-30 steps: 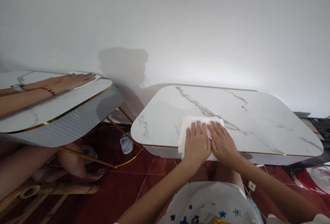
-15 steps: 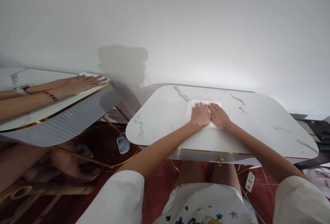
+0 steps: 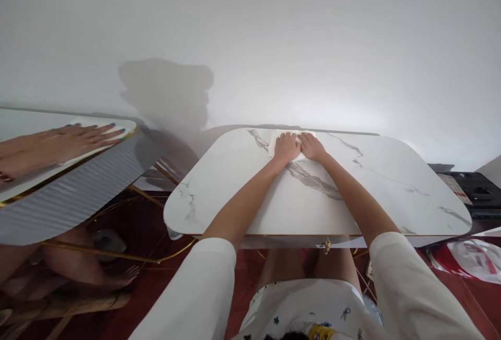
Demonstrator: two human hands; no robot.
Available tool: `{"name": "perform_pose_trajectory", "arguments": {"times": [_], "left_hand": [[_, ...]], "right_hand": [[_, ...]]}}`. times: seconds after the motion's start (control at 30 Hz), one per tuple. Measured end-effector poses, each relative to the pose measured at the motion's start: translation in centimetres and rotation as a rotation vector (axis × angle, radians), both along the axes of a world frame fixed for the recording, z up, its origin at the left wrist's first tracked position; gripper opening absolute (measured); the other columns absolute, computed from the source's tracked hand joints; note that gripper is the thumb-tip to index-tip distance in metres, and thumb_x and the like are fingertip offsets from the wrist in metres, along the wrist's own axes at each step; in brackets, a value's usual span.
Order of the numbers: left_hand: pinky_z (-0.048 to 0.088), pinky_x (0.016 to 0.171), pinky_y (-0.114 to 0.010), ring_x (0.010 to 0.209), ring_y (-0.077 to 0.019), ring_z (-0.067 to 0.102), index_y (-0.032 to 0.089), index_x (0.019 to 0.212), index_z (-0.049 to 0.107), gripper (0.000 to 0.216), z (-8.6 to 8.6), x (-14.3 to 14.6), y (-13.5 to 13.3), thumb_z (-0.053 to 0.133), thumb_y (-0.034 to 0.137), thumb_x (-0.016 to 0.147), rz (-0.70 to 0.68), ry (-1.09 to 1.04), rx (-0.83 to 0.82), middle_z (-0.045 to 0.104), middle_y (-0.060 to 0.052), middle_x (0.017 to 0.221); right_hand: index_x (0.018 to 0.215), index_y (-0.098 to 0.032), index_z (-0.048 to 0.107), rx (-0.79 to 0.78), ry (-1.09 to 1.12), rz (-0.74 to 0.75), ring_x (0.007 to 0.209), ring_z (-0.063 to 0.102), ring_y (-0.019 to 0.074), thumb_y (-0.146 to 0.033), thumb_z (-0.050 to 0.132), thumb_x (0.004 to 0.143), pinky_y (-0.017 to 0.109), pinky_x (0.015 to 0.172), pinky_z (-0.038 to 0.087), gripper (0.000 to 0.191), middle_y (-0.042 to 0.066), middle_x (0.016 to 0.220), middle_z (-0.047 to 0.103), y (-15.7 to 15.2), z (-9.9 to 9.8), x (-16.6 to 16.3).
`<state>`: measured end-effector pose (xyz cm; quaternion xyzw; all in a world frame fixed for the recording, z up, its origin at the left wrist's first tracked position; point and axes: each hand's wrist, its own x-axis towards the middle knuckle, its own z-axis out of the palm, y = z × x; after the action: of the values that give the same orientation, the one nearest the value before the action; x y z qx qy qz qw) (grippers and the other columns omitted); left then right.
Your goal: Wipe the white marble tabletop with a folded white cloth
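Near the back edge of a white marble-patterned table [image 3: 230,178], my left hand [image 3: 287,148] and my right hand [image 3: 312,147] press down side by side on a white cloth [image 3: 273,144]. Their fingers are bent over the cloth and point toward the wall, with the thumbs close together. Most of the cloth is hidden under the hands; its edges show to the left and between them. Both arms reach straight out across the tabletop. A small gold knob [image 3: 327,246] sits on the table's front side.
At left, another person's hands [image 3: 74,144] rest on a second white table with a grey ribbed side [image 3: 82,194]. A wall [image 3: 274,42] stands behind both tables. At right are a black appliance-like object [image 3: 477,188] and a red item with clear plastic [image 3: 475,259].
Both my hands have slid the cloth away from me, from the table's middle to near its back edge, and slightly left. The view has shifted; the other person's hands appear farther left.
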<state>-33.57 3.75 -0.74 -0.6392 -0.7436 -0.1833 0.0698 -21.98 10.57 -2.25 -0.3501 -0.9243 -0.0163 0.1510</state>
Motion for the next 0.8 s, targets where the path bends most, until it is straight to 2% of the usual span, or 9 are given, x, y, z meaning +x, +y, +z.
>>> {"name": "perform_pose_trajectory", "arguments": {"times": [0.23, 0.5, 0.8], "left_hand": [[0.041, 0.1, -0.042, 0.119, -0.0284, 0.051, 0.016, 0.114, 0.06, 0.032, -0.3, -1.6, 2.5, 0.039, 0.02, 0.091, -0.025, -0.02, 0.057, 0.062, -0.013, 0.122], [0.04, 0.1, -0.044, 0.118, -0.0303, 0.052, 0.017, 0.112, 0.061, 0.031, -0.7, -1.9, 4.3, 0.039, 0.02, 0.09, 0.03, -0.012, 0.074, 0.062, -0.013, 0.12], [0.04, 0.097, -0.043, 0.117, -0.0303, 0.051, 0.018, 0.111, 0.062, 0.031, -0.7, 0.1, 6.5, 0.04, 0.021, 0.089, 0.012, 0.036, 0.049, 0.062, -0.014, 0.12]], "right_hand": [[0.144, -0.006, 0.043, -0.042, 0.057, -0.028, 0.139, 0.036, 0.0311, -0.02, 0.032, 0.095, 0.044, 0.111, 0.031, 0.052, 0.016, 0.151, 0.042, 2.5, -0.4, -1.6], [0.143, -0.009, 0.045, -0.019, 0.061, 0.009, 0.14, 0.036, 0.0282, -0.019, 0.031, 0.096, 0.046, 0.113, 0.031, 0.05, 0.015, 0.149, 0.045, 5.2, -1.0, -2.6], [0.143, -0.005, 0.044, -0.038, 0.053, -0.039, 0.141, 0.035, 0.0263, -0.019, 0.031, 0.097, 0.041, 0.117, 0.027, 0.05, 0.017, 0.15, 0.044, 6.7, -1.0, -0.2]]}}
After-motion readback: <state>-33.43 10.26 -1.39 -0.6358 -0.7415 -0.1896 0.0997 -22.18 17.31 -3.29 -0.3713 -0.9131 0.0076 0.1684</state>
